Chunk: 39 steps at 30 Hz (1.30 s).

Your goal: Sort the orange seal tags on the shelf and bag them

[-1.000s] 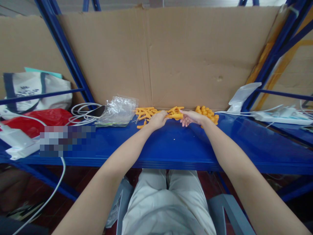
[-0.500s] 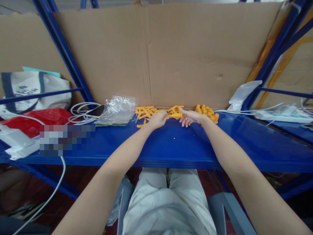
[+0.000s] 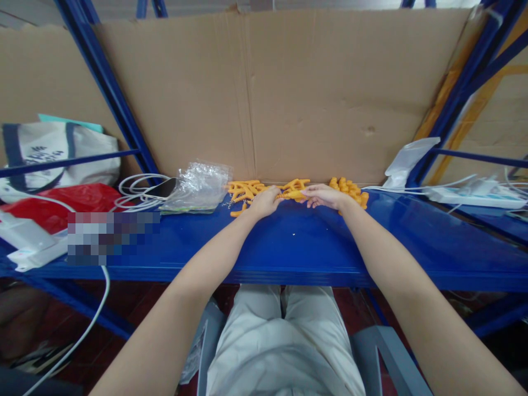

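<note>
Between my hands is an orange plastic part (image 3: 292, 195), held level just above the blue shelf; its exact kind I cannot make out. My left hand (image 3: 266, 201) is closed around its left end. At the other end, the thumb and fingers of my right hand (image 3: 324, 194) close on it. Left of and behind my left hand lies a pile of orange branched pieces (image 3: 241, 190) with small shiny metal bits by it. More orange branched pieces (image 3: 297, 183) lie just behind the held part. Chunky orange pieces (image 3: 348, 188) are heaped behind my right wrist, which partly hides them.
Clear plastic bags (image 3: 202, 187) lie left of the pieces, beside a dark phone (image 3: 163, 188) and a coiled white cable (image 3: 134, 190). A cardboard sheet (image 3: 313, 93) stands behind the blue shelf (image 3: 297, 253). On the right is a white power strip (image 3: 474, 196).
My right hand's fingers, spread beside the orange part before, have come in to the left and closed on its right end. My left hand has kept its hold.
</note>
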Motion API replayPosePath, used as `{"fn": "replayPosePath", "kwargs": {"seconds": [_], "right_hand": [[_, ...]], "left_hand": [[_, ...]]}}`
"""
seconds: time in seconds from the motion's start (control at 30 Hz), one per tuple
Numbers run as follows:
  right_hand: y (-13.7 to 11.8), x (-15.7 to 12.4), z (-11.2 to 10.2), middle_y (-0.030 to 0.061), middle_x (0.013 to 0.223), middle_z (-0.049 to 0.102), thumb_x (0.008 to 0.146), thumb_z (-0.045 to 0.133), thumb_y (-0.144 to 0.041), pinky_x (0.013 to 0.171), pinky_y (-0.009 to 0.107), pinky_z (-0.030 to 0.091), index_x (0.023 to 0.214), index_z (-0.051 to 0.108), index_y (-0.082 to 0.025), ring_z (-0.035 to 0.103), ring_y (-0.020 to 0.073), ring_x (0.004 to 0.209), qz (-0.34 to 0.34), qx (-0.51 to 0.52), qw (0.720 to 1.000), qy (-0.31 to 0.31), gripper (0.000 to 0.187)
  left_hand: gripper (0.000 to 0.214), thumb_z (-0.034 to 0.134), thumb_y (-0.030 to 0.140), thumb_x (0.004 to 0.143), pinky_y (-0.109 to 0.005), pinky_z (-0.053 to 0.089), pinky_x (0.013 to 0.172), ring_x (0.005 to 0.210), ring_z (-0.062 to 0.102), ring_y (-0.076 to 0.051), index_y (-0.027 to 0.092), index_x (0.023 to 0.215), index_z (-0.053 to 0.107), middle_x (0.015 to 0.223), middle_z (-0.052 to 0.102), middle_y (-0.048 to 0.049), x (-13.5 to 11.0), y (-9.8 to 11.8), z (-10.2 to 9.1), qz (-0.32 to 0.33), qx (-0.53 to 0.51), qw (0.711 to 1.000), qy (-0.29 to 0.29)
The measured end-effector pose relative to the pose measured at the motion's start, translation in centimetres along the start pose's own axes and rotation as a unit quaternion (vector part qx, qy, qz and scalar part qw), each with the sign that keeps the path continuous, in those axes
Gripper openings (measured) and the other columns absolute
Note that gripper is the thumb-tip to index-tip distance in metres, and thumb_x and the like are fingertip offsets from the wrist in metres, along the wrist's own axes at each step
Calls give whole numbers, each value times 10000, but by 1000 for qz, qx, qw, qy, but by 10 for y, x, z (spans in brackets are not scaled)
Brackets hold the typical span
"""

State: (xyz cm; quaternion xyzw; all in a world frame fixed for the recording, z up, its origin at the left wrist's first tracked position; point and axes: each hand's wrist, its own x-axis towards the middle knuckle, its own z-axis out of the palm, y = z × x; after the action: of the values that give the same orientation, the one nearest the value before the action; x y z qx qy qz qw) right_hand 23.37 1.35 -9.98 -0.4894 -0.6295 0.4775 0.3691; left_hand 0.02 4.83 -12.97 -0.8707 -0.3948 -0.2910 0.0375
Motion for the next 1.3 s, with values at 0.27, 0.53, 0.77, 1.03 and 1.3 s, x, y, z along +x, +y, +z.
{"fn": "replayPosePath", "kwargs": {"seconds": [0.27, 0.53, 0.77, 1.03, 1.3], "right_hand": [[18, 27, -12, 43, 893, 711, 804, 801, -353, 586, 240, 528, 997, 615, -189, 660, 118, 621, -138, 1, 968, 211, 314], [26, 32, -7, 118, 1231, 657, 856, 621, -210, 918, 426, 549, 1209, 572, -189, 676, 257, 1040, -241, -254, 877, 328, 357], [18, 11, 27, 184, 1382, 596, 933, 424, -128, 1019, 473, 466, 1355, 558, -140, 596, 325, 1235, -134, -573, 781, 212, 443], [19, 13, 32, 163, 1524, 496, 951, 430, -191, 1083, 514, 419, 1512, 407, -171, 501, 305, 1369, -75, -557, 804, 193, 562], [18, 11, 35, 167, 1526, 487, 962, 425, -247, 1098, 540, 399, 1554, 358, -193, 493, 333, 1364, -33, -581, 795, 171, 598]], "left_hand": [[559, 554, 171, 859, -437, 401, 1160, 1383, 472, -271, 151, 1405, 440, 1481, 459, -171, 1, -10, 6, 28, -47, 994, 93], [281, 487, 138, 873, -377, 499, 1030, 1107, 662, -243, 134, 1046, 709, 1129, 724, -127, 1, 1, -1, -19, 40, 999, -27], [364, 442, 293, 948, -376, 540, 925, 1038, 705, -287, 145, 1004, 770, 1067, 767, -147, -2, 25, -27, -143, 131, 975, -108], [377, 472, 208, 907, -328, 529, 963, 1088, 707, -281, 120, 1127, 766, 1097, 767, -157, -5, 36, -37, -204, 144, 952, -179], [412, 467, 153, 878, -306, 519, 987, 1161, 675, -257, 144, 1192, 734, 1235, 725, -142, -4, 21, -26, -187, 146, 952, -195]]}}
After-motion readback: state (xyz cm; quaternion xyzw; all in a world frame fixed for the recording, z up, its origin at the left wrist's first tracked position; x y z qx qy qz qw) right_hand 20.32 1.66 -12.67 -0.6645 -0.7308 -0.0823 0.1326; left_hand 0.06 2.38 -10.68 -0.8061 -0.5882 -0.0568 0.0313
